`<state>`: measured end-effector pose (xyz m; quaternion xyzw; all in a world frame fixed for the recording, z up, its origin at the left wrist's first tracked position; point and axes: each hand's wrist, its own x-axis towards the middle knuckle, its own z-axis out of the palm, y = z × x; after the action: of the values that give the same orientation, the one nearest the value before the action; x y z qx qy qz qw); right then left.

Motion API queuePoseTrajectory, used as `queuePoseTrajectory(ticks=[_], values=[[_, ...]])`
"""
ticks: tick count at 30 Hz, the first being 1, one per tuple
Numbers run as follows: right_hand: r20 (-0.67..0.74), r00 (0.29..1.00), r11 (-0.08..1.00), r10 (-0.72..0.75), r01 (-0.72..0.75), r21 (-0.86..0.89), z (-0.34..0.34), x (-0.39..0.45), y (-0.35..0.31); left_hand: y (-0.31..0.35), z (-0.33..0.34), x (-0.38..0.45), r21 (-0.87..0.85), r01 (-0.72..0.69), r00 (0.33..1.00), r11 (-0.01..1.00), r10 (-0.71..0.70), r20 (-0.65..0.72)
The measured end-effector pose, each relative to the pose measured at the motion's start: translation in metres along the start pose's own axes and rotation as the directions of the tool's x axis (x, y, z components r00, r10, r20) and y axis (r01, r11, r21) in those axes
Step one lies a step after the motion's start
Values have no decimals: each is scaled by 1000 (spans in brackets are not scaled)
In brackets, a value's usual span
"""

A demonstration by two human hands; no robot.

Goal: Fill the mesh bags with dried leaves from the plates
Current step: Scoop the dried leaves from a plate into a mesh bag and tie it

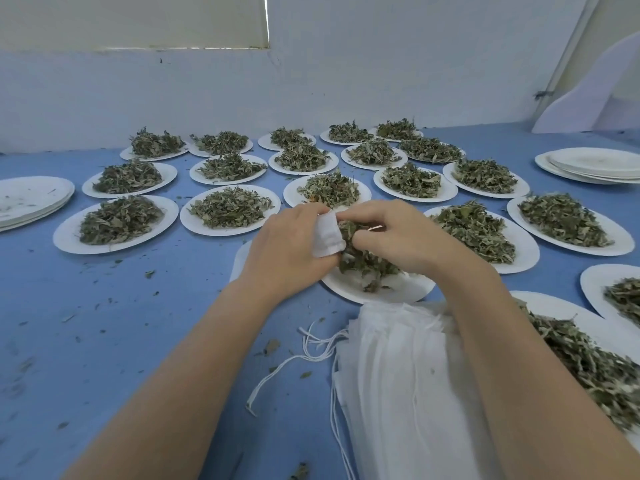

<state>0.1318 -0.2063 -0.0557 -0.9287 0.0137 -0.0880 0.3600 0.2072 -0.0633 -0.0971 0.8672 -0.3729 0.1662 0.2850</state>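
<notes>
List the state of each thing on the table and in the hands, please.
Left hand: holding a small mesh bag.
Small mesh bag: open, being filled.
Right hand: pushing leaves into the bag.
Near plate: nearly emptied, some leaves left.
Other plates: heaped with dried leaves.
Left stack: empty plates.
Right stack: empty plates.
Spare bags: piled flat, empty, strings loose.
Table: strewn with leaf bits.

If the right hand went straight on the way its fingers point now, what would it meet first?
The right hand points leftward, so it would probably first meet the mesh bag held by the left hand; depth is unclear.
</notes>
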Motion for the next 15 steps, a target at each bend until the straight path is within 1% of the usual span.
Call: queuePoseTrajectory(ticks=[2,3,5,7,10,13,15], values=[[18,999,995,35,-36,93,-2,-2,-1,0,0,0,1,0,1000,1000,-1,5],[11,999,994,32,-33,106,-2,-2,-1,0,0,0,-7,5,1000,1000,-5,2],[-29,1000,998,-6,8,63,-1,-2,0,1,-1,-1,-28,19,1000,999,-19,-4],[-101,994,998,-34,40,52,2,-2,-1,2,-1,-1,-48,26,1000,999,-26,-13],[-225,974,992,-38,64,105,5,0,1,4,0,0,-59,-1,999,998,-1,-35],[-336,942,993,-18,56,102,10,4,4,5,1,-1,-38,-44,997,998,42,-65],[-380,925,991,-4,55,123,14,6,4,7,2,-3,-6,-81,993,997,80,-89]])
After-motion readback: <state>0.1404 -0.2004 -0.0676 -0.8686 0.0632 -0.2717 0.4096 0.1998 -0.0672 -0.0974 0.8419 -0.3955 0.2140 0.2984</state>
